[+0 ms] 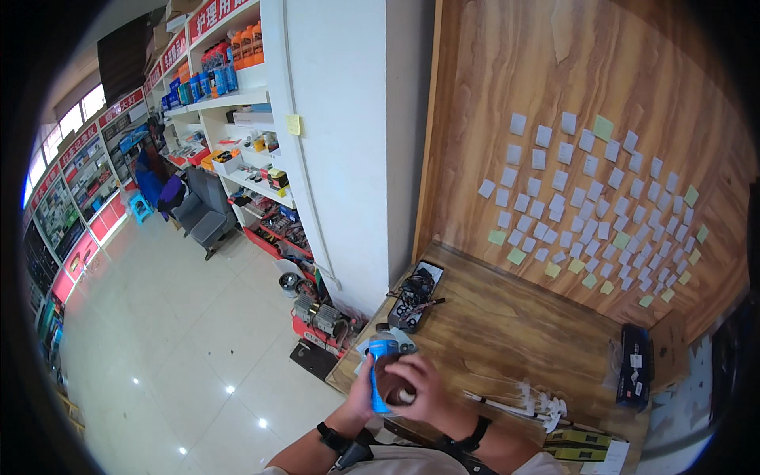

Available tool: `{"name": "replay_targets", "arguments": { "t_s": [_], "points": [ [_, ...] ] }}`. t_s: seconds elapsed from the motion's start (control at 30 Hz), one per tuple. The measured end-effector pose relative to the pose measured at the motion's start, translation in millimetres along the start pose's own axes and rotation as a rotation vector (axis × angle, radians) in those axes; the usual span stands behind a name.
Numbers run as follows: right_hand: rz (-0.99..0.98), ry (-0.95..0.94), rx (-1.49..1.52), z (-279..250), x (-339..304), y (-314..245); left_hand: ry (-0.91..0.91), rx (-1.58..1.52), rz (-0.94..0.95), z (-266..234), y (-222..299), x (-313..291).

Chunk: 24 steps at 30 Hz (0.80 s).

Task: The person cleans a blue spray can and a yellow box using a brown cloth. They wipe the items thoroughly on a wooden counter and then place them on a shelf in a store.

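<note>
My left hand [362, 389] is wrapped round the side of a blue bottle [383, 353] with a grey upper part, held upright in front of my body near the table's left edge. Against the bottle's right side is a brown rounded thing [389, 381] with a pale spot low on it; its kind I cannot make out. My right hand [421, 385] curls its fingers over that brown thing, partly covering it. Both wrists wear black straps. Behind the bottle, a dark tray [403, 320] with black cables lies on the wooden table [491, 332].
White plastic pieces with a thin rod [546, 405] lie right of my hands. Beyond them are yellow-black boxes [576, 446] and a black box [634, 368]. Paper notes cover the wooden board [507, 71]. A red-based compressor [321, 317] stands on the floor, left of the table.
</note>
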State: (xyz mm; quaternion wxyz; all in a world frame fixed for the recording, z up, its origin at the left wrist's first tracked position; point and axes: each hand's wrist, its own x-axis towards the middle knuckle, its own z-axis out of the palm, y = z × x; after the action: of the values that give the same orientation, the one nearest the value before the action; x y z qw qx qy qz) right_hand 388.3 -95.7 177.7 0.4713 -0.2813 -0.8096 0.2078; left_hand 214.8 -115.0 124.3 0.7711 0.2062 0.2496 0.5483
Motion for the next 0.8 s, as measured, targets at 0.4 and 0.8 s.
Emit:
{"name": "replay_targets", "arguments": {
  "t_s": [0.4, 0.8],
  "points": [
    [0.085, 0.173, -0.035, -22, 36, 17, 0.076, -0.095, -0.112, -62, -18, -1],
    [0.092, -0.024, 0.073, 6, -49, -17, 0.031, -0.176, -0.154, -46, -11, 6]
  ]
}}
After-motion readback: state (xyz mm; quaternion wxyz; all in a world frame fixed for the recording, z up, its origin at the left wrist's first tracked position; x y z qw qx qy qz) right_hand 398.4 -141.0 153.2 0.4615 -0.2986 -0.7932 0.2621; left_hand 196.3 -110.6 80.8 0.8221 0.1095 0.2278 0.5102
